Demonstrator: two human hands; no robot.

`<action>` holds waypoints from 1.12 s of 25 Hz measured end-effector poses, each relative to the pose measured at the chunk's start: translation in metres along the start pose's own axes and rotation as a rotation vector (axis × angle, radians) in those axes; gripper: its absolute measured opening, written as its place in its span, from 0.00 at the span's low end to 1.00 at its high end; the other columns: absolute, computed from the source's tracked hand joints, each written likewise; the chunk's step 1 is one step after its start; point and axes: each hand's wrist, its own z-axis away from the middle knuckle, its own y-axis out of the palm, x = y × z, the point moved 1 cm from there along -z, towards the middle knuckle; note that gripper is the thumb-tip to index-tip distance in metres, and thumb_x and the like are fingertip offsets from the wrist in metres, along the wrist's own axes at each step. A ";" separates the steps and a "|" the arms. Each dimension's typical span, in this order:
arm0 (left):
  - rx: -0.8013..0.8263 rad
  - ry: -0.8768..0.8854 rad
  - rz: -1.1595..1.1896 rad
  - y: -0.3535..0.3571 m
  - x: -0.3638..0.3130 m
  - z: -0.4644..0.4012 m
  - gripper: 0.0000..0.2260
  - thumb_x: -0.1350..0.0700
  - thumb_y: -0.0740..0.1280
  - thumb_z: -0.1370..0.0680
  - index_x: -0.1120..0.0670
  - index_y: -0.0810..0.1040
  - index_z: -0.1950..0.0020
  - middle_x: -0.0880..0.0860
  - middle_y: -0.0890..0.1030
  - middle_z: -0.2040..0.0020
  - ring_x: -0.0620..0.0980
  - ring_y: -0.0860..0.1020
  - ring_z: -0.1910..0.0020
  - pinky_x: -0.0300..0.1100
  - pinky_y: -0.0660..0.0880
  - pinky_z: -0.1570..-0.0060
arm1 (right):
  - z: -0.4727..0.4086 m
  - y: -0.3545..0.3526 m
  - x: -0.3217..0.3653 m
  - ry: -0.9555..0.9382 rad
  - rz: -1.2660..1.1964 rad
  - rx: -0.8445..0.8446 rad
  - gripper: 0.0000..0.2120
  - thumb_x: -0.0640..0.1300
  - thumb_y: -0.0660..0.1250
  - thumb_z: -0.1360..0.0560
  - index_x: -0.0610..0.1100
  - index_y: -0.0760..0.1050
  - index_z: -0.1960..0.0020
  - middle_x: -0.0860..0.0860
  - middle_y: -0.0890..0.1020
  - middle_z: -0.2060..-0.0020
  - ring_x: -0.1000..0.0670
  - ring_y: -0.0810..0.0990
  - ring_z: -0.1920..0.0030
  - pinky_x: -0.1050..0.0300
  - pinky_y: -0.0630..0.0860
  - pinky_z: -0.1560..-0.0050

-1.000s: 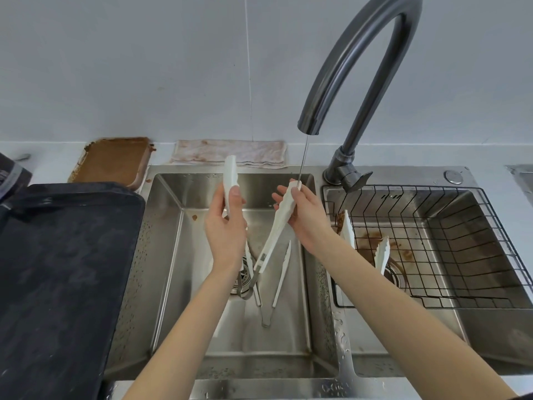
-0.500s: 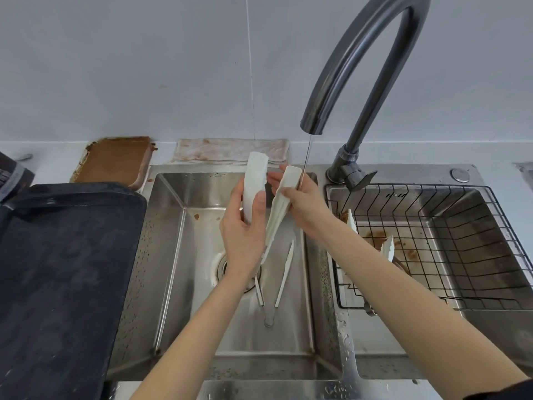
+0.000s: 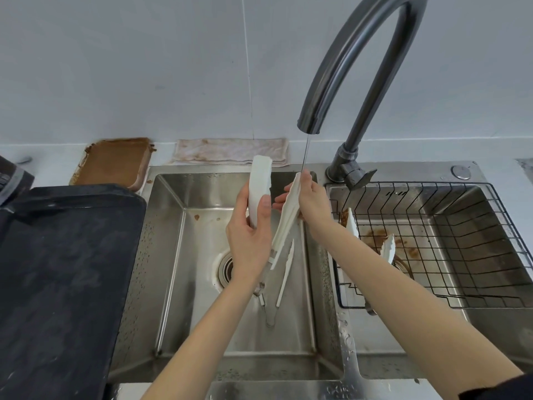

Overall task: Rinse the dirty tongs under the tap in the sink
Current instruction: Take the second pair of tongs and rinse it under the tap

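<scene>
White tongs (image 3: 259,189) are held upright over the left sink basin (image 3: 173,255), tips up. My left hand (image 3: 251,235) grips one arm of the tongs. The other arm (image 3: 288,215) is in my right hand (image 3: 313,206), with its tip in the thin stream of water from the dark curved tap (image 3: 340,67). A second pair of tongs (image 3: 284,272) lies on the basin floor beside the drain (image 3: 226,268).
A wire rack (image 3: 461,243) sits in the stained right basin with another pair of white tongs (image 3: 386,249) leaning in it. A black tray (image 3: 57,269) lies on the left counter. A brown-soiled dish (image 3: 112,163) and a stained cloth (image 3: 230,151) lie behind the sink.
Both hands raised the tongs and brought the two arms closer together. The right-hand arm's tip stayed under the water stream.
</scene>
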 end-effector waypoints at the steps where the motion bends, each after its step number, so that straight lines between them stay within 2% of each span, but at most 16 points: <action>1: 0.001 -0.024 -0.009 0.000 0.003 -0.001 0.22 0.38 0.58 0.29 0.49 0.73 0.41 0.48 0.75 0.65 0.48 0.70 0.72 0.37 0.68 0.69 | 0.002 -0.002 0.001 0.022 0.010 0.042 0.24 0.54 0.48 0.19 0.38 0.73 0.55 0.43 0.82 0.67 0.49 0.83 0.68 0.56 0.80 0.59; 3: 0.038 -0.071 -0.037 0.001 0.008 -0.001 0.23 0.39 0.59 0.28 0.53 0.74 0.41 0.44 0.75 0.68 0.43 0.70 0.74 0.35 0.67 0.71 | 0.007 -0.008 0.000 0.047 0.072 0.109 0.20 0.51 0.49 0.19 0.37 0.73 0.46 0.43 0.84 0.59 0.49 0.83 0.61 0.58 0.78 0.55; 4: 0.064 -0.087 -0.048 0.003 0.009 0.001 0.22 0.40 0.60 0.26 0.55 0.74 0.40 0.45 0.77 0.66 0.44 0.72 0.73 0.37 0.69 0.70 | 0.010 -0.011 -0.002 0.054 0.094 0.127 0.16 0.48 0.51 0.19 0.38 0.71 0.42 0.42 0.83 0.54 0.47 0.83 0.56 0.59 0.77 0.54; 5: 0.093 -0.092 -0.067 0.006 0.009 0.003 0.20 0.43 0.60 0.25 0.53 0.73 0.39 0.47 0.80 0.61 0.50 0.76 0.69 0.42 0.73 0.67 | 0.014 -0.016 -0.005 0.058 0.099 0.131 0.12 0.44 0.52 0.19 0.40 0.70 0.42 0.41 0.82 0.48 0.46 0.83 0.51 0.59 0.76 0.53; 6: 0.120 -0.089 -0.095 0.009 0.007 0.005 0.18 0.45 0.60 0.23 0.52 0.72 0.37 0.52 0.82 0.55 0.58 0.79 0.61 0.48 0.75 0.60 | 0.018 -0.022 -0.008 0.065 0.092 0.130 0.08 0.42 0.54 0.20 0.42 0.70 0.46 0.40 0.81 0.44 0.45 0.82 0.47 0.57 0.77 0.51; 7: 0.148 -0.080 -0.126 0.013 0.006 0.006 0.17 0.47 0.60 0.22 0.52 0.72 0.35 0.55 0.82 0.50 0.63 0.79 0.55 0.50 0.76 0.55 | 0.021 -0.028 -0.011 0.074 0.081 0.122 0.06 0.40 0.55 0.20 0.45 0.70 0.50 0.39 0.80 0.42 0.45 0.81 0.45 0.54 0.77 0.49; 9: 0.180 -0.061 -0.166 0.021 0.004 0.004 0.17 0.49 0.60 0.22 0.52 0.72 0.35 0.56 0.82 0.48 0.63 0.79 0.51 0.48 0.75 0.53 | 0.024 -0.041 -0.020 0.093 0.057 0.095 0.05 0.39 0.57 0.21 0.47 0.68 0.49 0.41 0.79 0.41 0.47 0.81 0.46 0.51 0.79 0.46; 11: 0.187 -0.044 -0.195 0.028 0.000 -0.001 0.16 0.49 0.60 0.21 0.52 0.73 0.36 0.53 0.81 0.50 0.58 0.79 0.55 0.46 0.75 0.52 | 0.026 -0.050 -0.025 0.091 0.001 0.080 0.12 0.38 0.56 0.21 0.44 0.64 0.38 0.43 0.78 0.40 0.47 0.82 0.47 0.52 0.80 0.49; 13: 0.196 -0.012 -0.198 0.032 -0.005 -0.006 0.14 0.51 0.59 0.21 0.53 0.74 0.38 0.49 0.80 0.52 0.51 0.77 0.58 0.44 0.75 0.54 | 0.027 -0.055 -0.026 0.081 -0.073 0.081 0.18 0.38 0.56 0.21 0.43 0.61 0.32 0.44 0.79 0.41 0.47 0.81 0.46 0.52 0.80 0.49; 16: 0.224 -0.009 -0.209 0.035 -0.008 -0.012 0.13 0.51 0.59 0.21 0.55 0.74 0.39 0.46 0.79 0.55 0.45 0.77 0.60 0.39 0.73 0.57 | 0.031 -0.057 -0.025 0.065 -0.132 0.106 0.18 0.37 0.57 0.21 0.45 0.61 0.32 0.47 0.80 0.46 0.48 0.81 0.47 0.55 0.80 0.51; 19: 0.227 -0.047 -0.180 0.030 -0.003 -0.016 0.12 0.51 0.57 0.20 0.55 0.74 0.42 0.42 0.77 0.59 0.35 0.76 0.67 0.34 0.72 0.61 | 0.037 -0.057 -0.026 0.033 -0.075 0.132 0.17 0.36 0.60 0.23 0.46 0.64 0.36 0.48 0.79 0.47 0.51 0.81 0.48 0.60 0.81 0.53; 21: 0.186 -0.127 -0.113 0.022 0.005 -0.018 0.11 0.50 0.56 0.20 0.53 0.75 0.46 0.42 0.77 0.60 0.35 0.76 0.68 0.34 0.72 0.63 | 0.042 -0.057 -0.030 0.030 -0.038 0.136 0.17 0.36 0.62 0.23 0.45 0.65 0.36 0.47 0.78 0.46 0.53 0.81 0.49 0.60 0.80 0.51; 23: 0.112 -0.250 -0.026 0.013 0.017 -0.017 0.10 0.49 0.55 0.19 0.48 0.74 0.49 0.45 0.75 0.60 0.40 0.75 0.65 0.35 0.72 0.62 | 0.044 -0.055 -0.035 0.043 0.000 0.174 0.22 0.37 0.64 0.24 0.50 0.62 0.35 0.46 0.78 0.47 0.50 0.81 0.48 0.58 0.80 0.48; 25: 0.051 -0.363 -0.006 0.004 0.033 -0.013 0.14 0.49 0.54 0.19 0.51 0.75 0.42 0.49 0.73 0.57 0.43 0.74 0.62 0.36 0.72 0.61 | 0.043 -0.047 -0.043 0.078 0.074 0.218 0.26 0.37 0.64 0.24 0.54 0.58 0.34 0.47 0.78 0.48 0.49 0.81 0.50 0.58 0.81 0.52; 26: 0.034 -0.404 -0.016 0.000 0.041 -0.012 0.16 0.49 0.54 0.19 0.55 0.73 0.38 0.50 0.73 0.55 0.44 0.73 0.61 0.35 0.73 0.60 | 0.041 -0.042 -0.047 0.093 0.126 0.217 0.25 0.37 0.64 0.24 0.51 0.59 0.32 0.47 0.78 0.49 0.49 0.81 0.52 0.59 0.81 0.54; 28: 0.019 -0.479 -0.025 -0.007 0.057 -0.010 0.18 0.49 0.54 0.19 0.59 0.71 0.35 0.50 0.73 0.55 0.45 0.73 0.60 0.36 0.75 0.59 | 0.033 -0.034 -0.061 0.136 0.214 0.177 0.24 0.39 0.63 0.23 0.42 0.60 0.29 0.46 0.77 0.51 0.48 0.81 0.54 0.56 0.82 0.54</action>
